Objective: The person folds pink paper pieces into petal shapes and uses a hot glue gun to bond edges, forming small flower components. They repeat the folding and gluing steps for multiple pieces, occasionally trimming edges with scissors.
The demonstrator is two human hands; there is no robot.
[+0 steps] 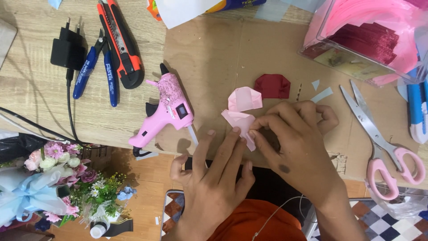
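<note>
the folded pink paper piece lies on the brown cardboard sheet, right at the fingertips of both hands. the left hand has its index and middle fingers stretched out flat, tips pressing the paper's lower left edge, thumb spread off to the side, holding nothing. the right hand meets it from the other side, thumb and forefinger pinched together on the paper's lower corner, the other fingers curled. just beyond the pinch sits a dark red folded paper piece. off the left hand's outer side rests a pink glue gun, its nozzle near the left fingers; past the right hand lie pink-handled scissors. the paper's lower fold is covered by the fingertips, so its shape there is hard to make out, and both forearms are cut off at the frame's bottom edge
</note>
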